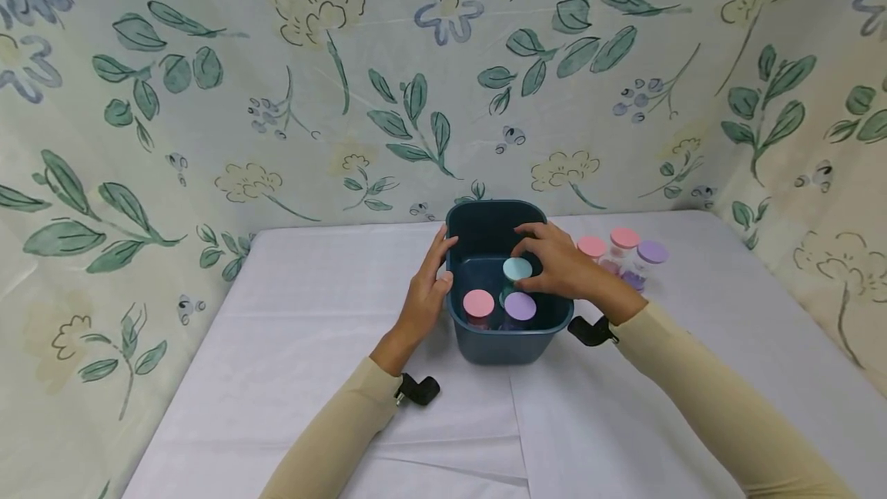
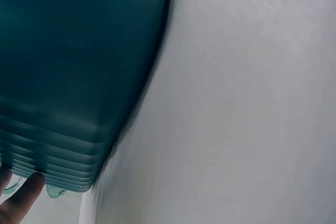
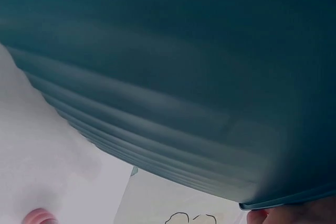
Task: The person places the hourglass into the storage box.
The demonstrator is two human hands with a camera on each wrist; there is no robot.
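A dark teal plastic bin [image 1: 509, 349] stands on the table, and its ribbed outer wall [image 2: 47, 150] fills much of both wrist views. My left hand [image 1: 420, 300] rests against the bin's left side at the rim, fingers fairly straight. Reaching over the right rim, my right hand [image 1: 557, 264] holds a small clear jar with a light blue lid [image 1: 517, 269] inside the bin, thumb and fingers at its lid. Nearer the front of the bin are a pink-lidded jar [image 1: 478, 303] and a purple-lidded jar [image 1: 520, 306]. The right wrist view shows only a little of that hand.
Right of the bin, beyond my right wrist, two pink-lidded jars [image 1: 624, 239] and another purple-lidded jar [image 1: 651, 252] stand close together on the white-covered table [image 1: 333, 291]. A floral cloth [image 1: 443, 98] hangs behind the table's far edge and along the sides.
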